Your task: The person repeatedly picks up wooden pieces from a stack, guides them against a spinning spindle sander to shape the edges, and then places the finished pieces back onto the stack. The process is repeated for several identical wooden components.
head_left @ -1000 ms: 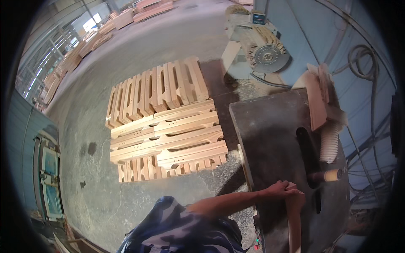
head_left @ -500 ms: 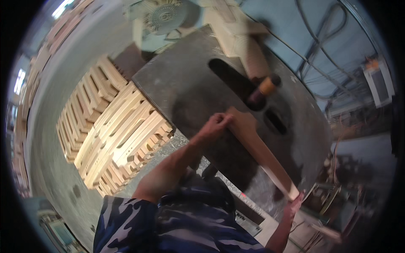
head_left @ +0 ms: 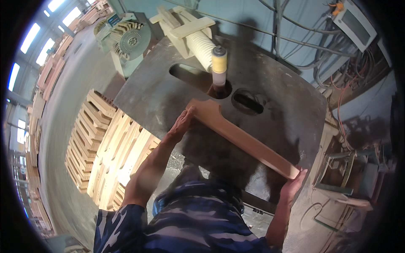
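A long shaped wooden piece (head_left: 249, 141) with a curved notch near its far left end lies slantwise over the dark machine table (head_left: 287, 109). My left hand (head_left: 182, 121) grips its far left end, the fingers closed at the edge. At the opposite end, near the right, my right hand (head_left: 294, 184) is closed on the squared tip. Just beyond the notch stands an upright sanding spindle (head_left: 219, 65), yellow and pale with a dark cap, rising from an opening in the table. The piece and the spindle look slightly apart.
Stacked shaped wooden parts (head_left: 122, 143) stand on the floor to the left. A ribbed hose (head_left: 199, 45) and pale boards (head_left: 192, 27) sit behind the spindle. Slots (head_left: 248, 102) cut the tabletop. A motor (head_left: 133, 41) stands far left; a metal frame (head_left: 337, 177) is at right.
My view has swung, and the table and stack appear turned. The wooden piece now lies at a flatter slant, still in both hands, its notched end nearer the spindle.
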Action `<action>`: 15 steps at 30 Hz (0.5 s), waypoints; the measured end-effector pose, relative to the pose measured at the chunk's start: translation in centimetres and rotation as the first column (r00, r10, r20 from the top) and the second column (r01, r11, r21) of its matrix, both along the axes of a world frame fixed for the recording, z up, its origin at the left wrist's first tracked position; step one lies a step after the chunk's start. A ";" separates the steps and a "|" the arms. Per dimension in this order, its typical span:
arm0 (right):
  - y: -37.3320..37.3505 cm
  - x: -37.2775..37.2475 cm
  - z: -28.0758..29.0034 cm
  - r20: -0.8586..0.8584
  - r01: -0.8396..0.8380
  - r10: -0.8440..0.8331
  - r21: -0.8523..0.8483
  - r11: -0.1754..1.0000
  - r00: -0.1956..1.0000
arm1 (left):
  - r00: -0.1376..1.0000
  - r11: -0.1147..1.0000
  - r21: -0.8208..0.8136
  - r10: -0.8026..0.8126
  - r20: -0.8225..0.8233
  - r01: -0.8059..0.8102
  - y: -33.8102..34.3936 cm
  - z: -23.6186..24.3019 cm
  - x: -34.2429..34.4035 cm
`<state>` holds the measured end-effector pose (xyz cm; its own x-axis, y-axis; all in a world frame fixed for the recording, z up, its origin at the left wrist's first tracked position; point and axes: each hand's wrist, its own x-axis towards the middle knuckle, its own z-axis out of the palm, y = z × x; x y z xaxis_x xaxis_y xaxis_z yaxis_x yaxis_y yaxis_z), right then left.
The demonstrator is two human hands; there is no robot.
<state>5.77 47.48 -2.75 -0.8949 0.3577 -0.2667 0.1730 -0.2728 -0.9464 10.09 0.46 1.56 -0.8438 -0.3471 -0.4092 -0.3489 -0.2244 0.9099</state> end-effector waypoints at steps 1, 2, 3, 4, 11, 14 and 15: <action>0.3 -0.5 0.1 -0.010 -0.008 0.008 -0.013 1.000 1.000 | 0.998 1.000 -0.028 -0.008 0.062 0.010 -0.3 -0.4 -0.3; 0.7 -0.9 0.1 -0.019 -0.017 0.017 -0.027 0.999 1.000 | 0.992 0.998 -0.057 -0.014 0.124 0.021 -0.5 -0.7 -0.5; 1.3 -1.0 -0.4 0.005 0.005 -0.005 -0.052 0.999 1.000 | 0.997 0.994 -0.094 -0.055 0.045 0.059 -0.3 -1.0 -0.5; 2.3 -1.7 -0.9 0.016 0.033 -0.032 -0.071 0.997 0.999 | 0.993 0.987 -0.129 -0.104 -0.048 0.097 0.7 -0.4 -1.1; 6.7 -5.1 -3.2 -0.005 -0.014 0.014 -0.050 0.999 1.000 | 0.942 0.875 -0.414 -0.318 -0.103 0.250 1.4 -3.2 -4.0; 6.6 -5.7 -2.5 -0.032 -0.031 0.029 -0.046 0.998 0.999 | 0.977 0.901 -0.419 -0.180 -0.117 0.115 1.5 -6.1 -4.5; 6.1 -5.8 -2.2 -0.016 0.002 -0.002 -0.033 0.999 1.000 | 0.981 0.916 -0.392 -0.143 -0.127 0.083 1.4 -6.8 -4.4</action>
<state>-0.03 53.60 -4.93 -0.8985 0.3506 -0.2642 0.1575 -0.3044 -0.9394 5.69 1.86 -5.21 -0.9277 -0.3503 -0.1291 -0.2036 0.1851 0.9614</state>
